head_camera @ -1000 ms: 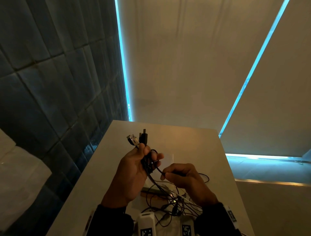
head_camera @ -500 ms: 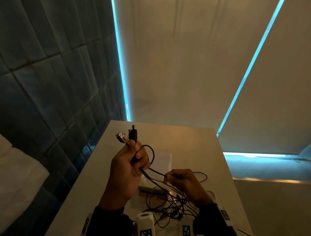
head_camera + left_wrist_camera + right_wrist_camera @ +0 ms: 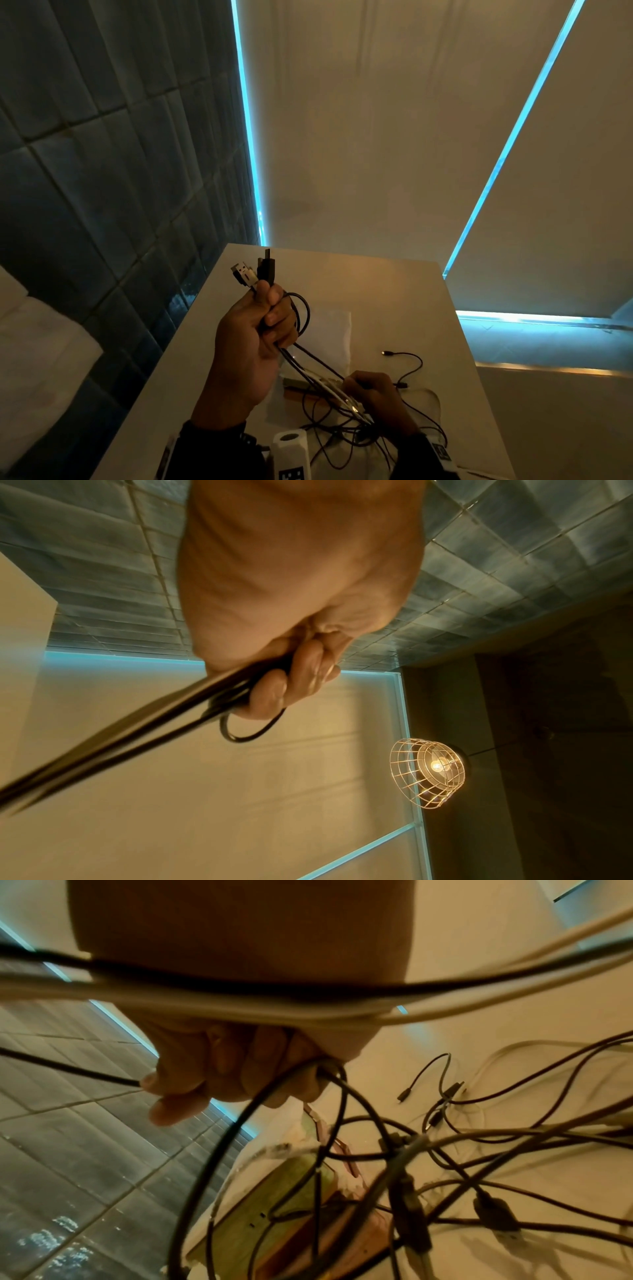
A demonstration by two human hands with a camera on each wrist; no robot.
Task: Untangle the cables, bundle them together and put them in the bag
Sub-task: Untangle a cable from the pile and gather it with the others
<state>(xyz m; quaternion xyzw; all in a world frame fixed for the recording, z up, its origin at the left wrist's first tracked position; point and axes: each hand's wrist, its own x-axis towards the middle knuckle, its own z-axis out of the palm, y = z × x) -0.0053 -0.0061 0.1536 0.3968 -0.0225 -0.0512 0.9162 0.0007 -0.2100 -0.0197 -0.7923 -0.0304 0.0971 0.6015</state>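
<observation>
Cables (image 3: 301, 356): several black and white leads run taut from the left hand (image 3: 251, 346) down to the right hand (image 3: 375, 394), above the tabletop (image 3: 394, 291). The left grip is clamped round the gathered leads, with 2 USB plugs (image 3: 255, 272), 1 pale and 1 black, standing above the fist; its wrist view shows only blurred dark strands and 1 small loop (image 3: 251, 727). The right grip is curled round cable strands; which ones cannot be told, as near leads blur across its wrist view. The loose tangle (image 3: 346, 431) lies at the near tabletop edge, partly cut off by the frame and the sleeves. A translucent plastic bag (image 3: 330, 329), faint, lies flat beneath the hands. A thin black lead (image 3: 407, 363) trails right. The far half of the tabletop is open; a tiled wall (image 3: 102, 171) borders its left edge.
</observation>
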